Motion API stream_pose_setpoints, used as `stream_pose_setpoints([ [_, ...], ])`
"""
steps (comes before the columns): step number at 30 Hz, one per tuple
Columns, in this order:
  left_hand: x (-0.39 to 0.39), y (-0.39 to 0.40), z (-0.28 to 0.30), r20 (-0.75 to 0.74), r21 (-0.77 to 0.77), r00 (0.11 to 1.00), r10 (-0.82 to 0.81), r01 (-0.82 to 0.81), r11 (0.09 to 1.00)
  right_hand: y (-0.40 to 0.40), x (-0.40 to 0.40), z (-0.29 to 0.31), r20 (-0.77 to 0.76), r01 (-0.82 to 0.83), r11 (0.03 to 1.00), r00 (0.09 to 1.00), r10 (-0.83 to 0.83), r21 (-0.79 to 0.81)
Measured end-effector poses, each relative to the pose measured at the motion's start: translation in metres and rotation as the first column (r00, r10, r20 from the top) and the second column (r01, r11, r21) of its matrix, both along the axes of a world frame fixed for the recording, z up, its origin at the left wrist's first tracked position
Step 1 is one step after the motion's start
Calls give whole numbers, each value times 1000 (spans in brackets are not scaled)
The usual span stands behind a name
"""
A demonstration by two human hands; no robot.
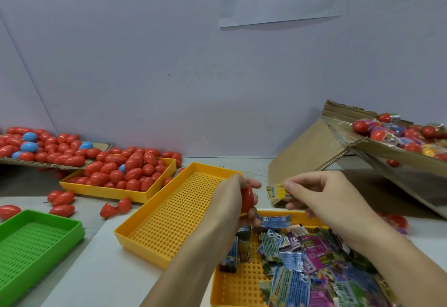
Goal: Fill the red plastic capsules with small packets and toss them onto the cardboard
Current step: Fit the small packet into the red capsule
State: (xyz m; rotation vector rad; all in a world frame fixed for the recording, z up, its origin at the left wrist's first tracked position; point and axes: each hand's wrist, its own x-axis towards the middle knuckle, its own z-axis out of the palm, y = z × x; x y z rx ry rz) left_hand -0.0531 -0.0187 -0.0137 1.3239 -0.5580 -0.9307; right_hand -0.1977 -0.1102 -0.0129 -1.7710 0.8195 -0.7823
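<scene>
Now, with your left hand (238, 191) grasping the capsule (246, 198) and your right hand (321, 193) pinching a packet (277, 191) just beside it, fold the packet small, push it fully in.

L hand (238, 196) & R hand (321, 196) both curled, gripping

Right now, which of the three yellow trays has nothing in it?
The middle yellow tray, beside the left hand, shows only its bare grid. The far one holds red capsules; the near one holds packets.
</scene>
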Motion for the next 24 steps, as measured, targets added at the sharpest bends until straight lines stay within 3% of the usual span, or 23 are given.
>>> stream_pose_setpoints([
  [3,0,4,-5,268,87,949,-167,148,985,0,2,-1,85,5,998,996,-10,64],
  [5,-3,6,-6,331,6,930,-158,165,986,1,3,-1,125,-28,995,992,15,97],
  [10,-1,7,-5,342,-126,939,-29,76,989,1,7,-4,169,-60,989,985,36,137],
  [24,-3,10,-3,369,-82,917,-150,193,978,1,4,3,317,-268,887,937,149,376],
])
